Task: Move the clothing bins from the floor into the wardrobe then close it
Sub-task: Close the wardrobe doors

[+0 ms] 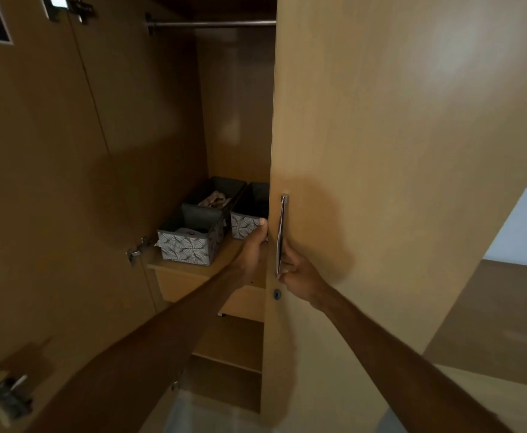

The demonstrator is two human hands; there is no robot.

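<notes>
Three grey patterned clothing bins stand on a shelf inside the wooden wardrobe: a front bin (187,243), one behind it (213,193) with cloth inside, and a third (246,221) partly hidden by the door. The right wardrobe door (381,151) is partly swung over the opening. My right hand (299,275) grips the lower part of its metal bar handle (282,232). My left hand (254,246) holds the door's free edge, thumb on the front side, fingers hidden behind it.
The left wardrobe door (53,182) stands wide open with hinges showing. A hanging rail (212,24) runs across the top. Drawers (181,282) and lower shelves sit below the bins. A keyhole (277,294) is under the handle. Pale floor lies at right.
</notes>
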